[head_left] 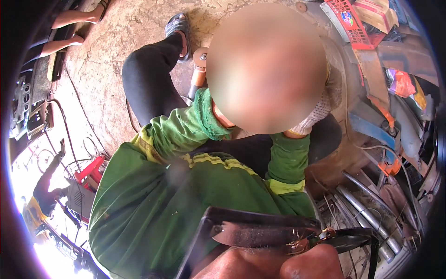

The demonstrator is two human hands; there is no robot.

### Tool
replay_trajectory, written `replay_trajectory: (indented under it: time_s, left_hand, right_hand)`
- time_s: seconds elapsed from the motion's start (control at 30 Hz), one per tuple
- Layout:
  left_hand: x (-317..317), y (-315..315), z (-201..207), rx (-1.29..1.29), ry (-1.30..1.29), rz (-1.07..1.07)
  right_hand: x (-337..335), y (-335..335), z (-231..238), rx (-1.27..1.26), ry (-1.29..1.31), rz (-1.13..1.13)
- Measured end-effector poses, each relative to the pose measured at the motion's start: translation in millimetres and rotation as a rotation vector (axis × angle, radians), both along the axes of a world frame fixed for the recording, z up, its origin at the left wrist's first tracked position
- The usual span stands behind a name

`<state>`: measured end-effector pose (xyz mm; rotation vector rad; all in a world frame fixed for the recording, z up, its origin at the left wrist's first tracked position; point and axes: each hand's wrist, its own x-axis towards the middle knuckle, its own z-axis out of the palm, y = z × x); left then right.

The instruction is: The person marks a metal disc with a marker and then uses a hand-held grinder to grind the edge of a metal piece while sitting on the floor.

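A large round blur covers the middle of my work, so most of both hands and whatever lies between them is hidden. Of my left hand (222,116), only the wrist shows at the end of a green sleeve. My right hand (313,118) wears a pale knitted glove, seen at the wrist and along the blur's right edge; its fingers cannot be made out. Just left of the blur, an angle grinder (199,74) with an orange-and-dark body and a round disc (200,56) rests on the floor, close to my left sleeve.
My bent leg (151,76) lies left of the grinder. At right are a red plastic crate (351,25), a cardboard box (375,15), a blue metal piece (371,128) and metal pipes (369,221). Another person's legs (69,44) reach in at upper left. A cable (346,93) runs along the right.
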<state>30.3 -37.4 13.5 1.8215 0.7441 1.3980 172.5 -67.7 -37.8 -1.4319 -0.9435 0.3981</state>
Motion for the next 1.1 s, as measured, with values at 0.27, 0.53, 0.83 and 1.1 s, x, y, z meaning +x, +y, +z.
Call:
replay_trajectory:
  time_s: [0.27,0.53,0.83,1.1]
  left_hand:
    - [4.4,-4.3,-5.1,-0.008,0.026,0.108]
    - [4.8,-5.5,-2.4,-0.053,0.013,0.083]
    - [3.9,-10.9,2.6,-0.051,0.011,0.067]
    - [7.3,-10.7,2.7,-0.023,0.009,0.043]
  right_hand:
    - [-5.4,2.3,7.1,0.003,-0.114,-0.049]
    - [-5.6,2.4,10.4,0.004,-0.172,-0.039]
    - [-4.6,1.3,2.5,0.077,0.047,0.056]
    - [15.0,-7.7,-32.5,0.056,0.128,0.182]
